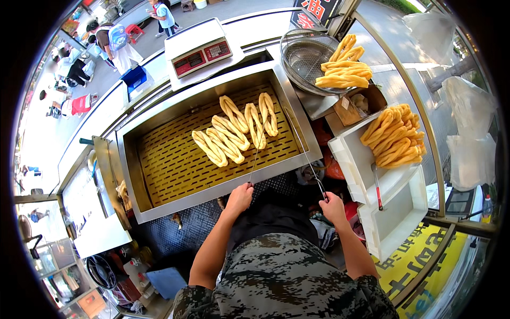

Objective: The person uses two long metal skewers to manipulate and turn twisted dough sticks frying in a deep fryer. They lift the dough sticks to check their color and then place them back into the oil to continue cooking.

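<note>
My left hand grips a thin metal rod by its dark handle. The rod's tip meets the near end of a twisted dough stick. My right hand holds a second metal rod, which slants over the fryer's right rim. Before me is a rectangular stainless steel deep fryer with oil over a slotted plate. Several pale twisted dough sticks lie grouped at the middle and right of the oil, the left part being bare.
Golden fried dough sticks rest on a round wire strainer and in a white plastic crate. Red-handled tongs lean at that crate, above another white crate. A digital scale stands behind the fryer. People are outside.
</note>
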The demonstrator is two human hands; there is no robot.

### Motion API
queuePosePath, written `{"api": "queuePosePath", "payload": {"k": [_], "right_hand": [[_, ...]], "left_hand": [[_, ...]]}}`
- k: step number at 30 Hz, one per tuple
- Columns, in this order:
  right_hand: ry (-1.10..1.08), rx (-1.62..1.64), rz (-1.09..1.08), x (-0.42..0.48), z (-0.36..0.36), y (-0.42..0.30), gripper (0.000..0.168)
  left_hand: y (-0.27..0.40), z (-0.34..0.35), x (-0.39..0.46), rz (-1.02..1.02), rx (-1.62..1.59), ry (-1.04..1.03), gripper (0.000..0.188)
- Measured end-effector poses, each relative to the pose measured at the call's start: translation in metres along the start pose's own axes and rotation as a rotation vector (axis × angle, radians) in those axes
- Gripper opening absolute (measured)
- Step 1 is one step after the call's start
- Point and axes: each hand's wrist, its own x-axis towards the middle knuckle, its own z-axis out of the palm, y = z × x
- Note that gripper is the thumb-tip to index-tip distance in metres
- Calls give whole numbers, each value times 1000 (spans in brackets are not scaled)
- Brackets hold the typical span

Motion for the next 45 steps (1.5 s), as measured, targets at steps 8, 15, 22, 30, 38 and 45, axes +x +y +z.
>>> {"api": "queuePosePath", "payload": {"k": [8, 15, 22, 30, 38, 45], "right_hand": [[-93, -16, -90, 54, 5, 13, 27], [-130, -40, -122, 68, 16, 11, 32], [-165, -18, -142, 56, 9, 1, 32], [-264, -50, -156, 51, 29, -14, 34], [-241, -95, -192, 60, 46, -27, 34], [-246, -101, -248, 62, 52, -43, 33]], "left_hand": [[20, -8, -23, -289, -746, -177, 33], [-7, 16, -48, -51, 141, 354, 28], [10, -12, -44, -345, -1001, -123, 33], [-30, -22, -38, -173, -214, 288, 30], [-12, -47, -25, -308, -777, 59, 33], [-24, -53, -73, -301, -776, 119, 32]]}}
